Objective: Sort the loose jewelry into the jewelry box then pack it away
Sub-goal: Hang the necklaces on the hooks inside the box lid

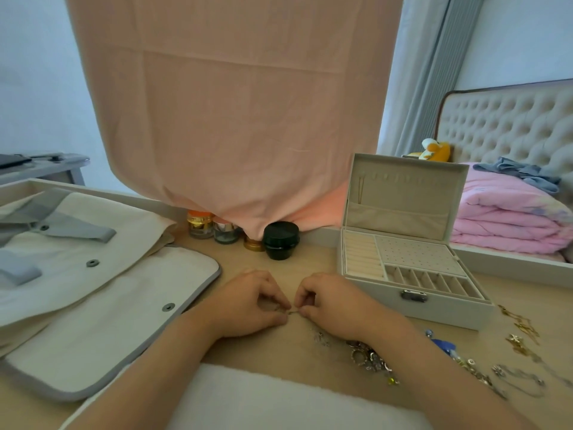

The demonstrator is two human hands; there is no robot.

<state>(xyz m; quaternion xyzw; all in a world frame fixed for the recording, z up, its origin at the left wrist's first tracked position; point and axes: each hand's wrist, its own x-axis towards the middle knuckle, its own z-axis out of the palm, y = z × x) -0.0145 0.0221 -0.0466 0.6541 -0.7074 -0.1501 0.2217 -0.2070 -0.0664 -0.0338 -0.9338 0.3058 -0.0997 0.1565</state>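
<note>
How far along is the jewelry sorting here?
Early. Done: the jewelry box stands open, its tray compartments looking empty. In hand: the left hand and right hand both pinch one small piece between them. Left: the ring pile and gold chains lie loose on the table, then the box needs closing.

Two bare hands in view, left hand (248,305) and right hand (338,308). Each sits on a bare forearm, uncovered all the way to the near edge: left forearm (148,367), right forearm (434,367). Nails and finger detail are too soft to make out, and the white fabric (248,398) between the forearms at the near edge may or may not be the person's clothing, cannot tell.
</note>
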